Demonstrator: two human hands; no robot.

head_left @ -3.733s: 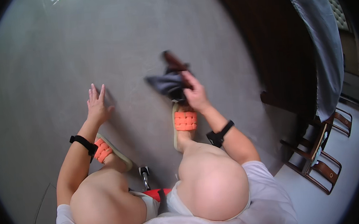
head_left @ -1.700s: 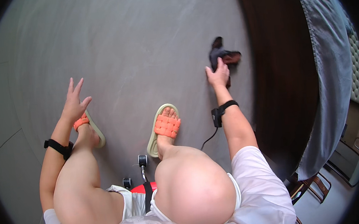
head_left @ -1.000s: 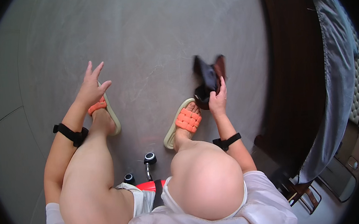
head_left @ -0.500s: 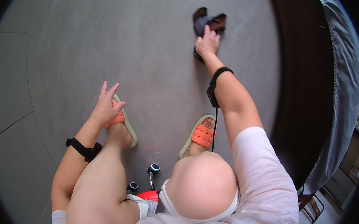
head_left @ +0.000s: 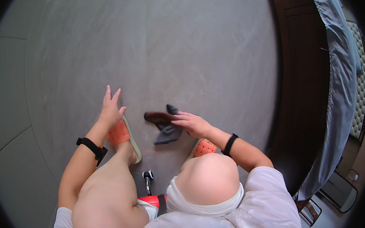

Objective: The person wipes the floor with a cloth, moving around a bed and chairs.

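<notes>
My right hand (head_left: 194,124) holds a dark grey-and-brown thing (head_left: 162,119) with several pointed ends, in front of my right foot. Motion blurs it, so its kind cannot be made out. The fingers lie straight across its right side and the thumb is hidden. My left hand (head_left: 112,111) is held just above my left foot, fingers spread, with nothing in it. Below that hand is an orange slide sandal (head_left: 118,133) with a pale sole. The matching right sandal (head_left: 204,147) is partly covered by my right knee.
Grey floor (head_left: 152,52) stretches ahead of my feet. Along the right runs a dark wooden bed frame (head_left: 304,78) with a light blue cloth (head_left: 344,71) over its edge. Between my legs shows a red seat (head_left: 150,200) with a caster (head_left: 148,175).
My right hand has drawn the dark grey-and-brown thing back from far ahead on the right to near my feet, turning it on the way. My left hand stays nearly in place, fingers spread.
</notes>
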